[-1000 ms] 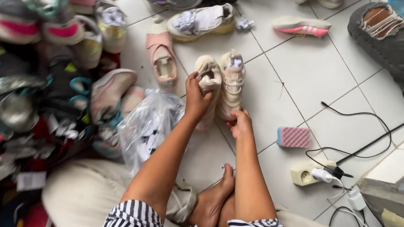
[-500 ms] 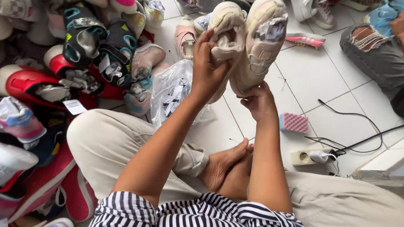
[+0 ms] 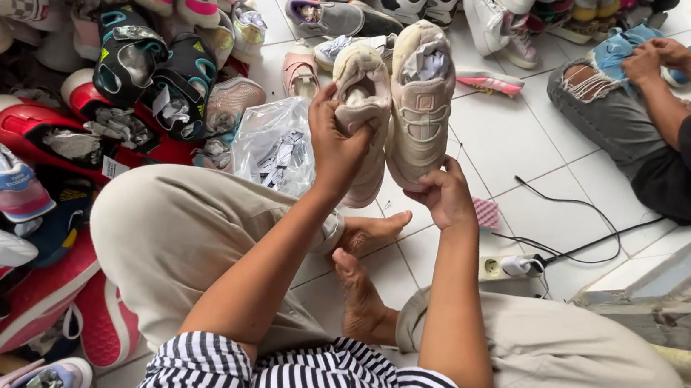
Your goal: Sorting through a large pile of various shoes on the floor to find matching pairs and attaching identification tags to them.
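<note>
While the left hand [image 3: 335, 146] grips one beige sneaker [image 3: 363, 110], the right hand [image 3: 445, 198] holds its mate [image 3: 422, 99], apparently by the heel, above the tiled floor [image 3: 530, 145].

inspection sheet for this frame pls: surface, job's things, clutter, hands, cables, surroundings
Surface: white tiled floor; the person sits on it cross-legged, barefoot.
Job's things: two beige sneakers held up side by side, left sneaker and right sneaker, paper stuffed inside the right one.
Clutter: shoe pile along the left and top; clear plastic bag beside the knee; pink sponge on the tiles.
Hands: left hand grips the left sneaker; right hand supports the right sneaker from below.
Cables: black cable runs across the tiles to a power strip.
Surroundings: second person seated at upper right, hands on a blue shoe.
</note>
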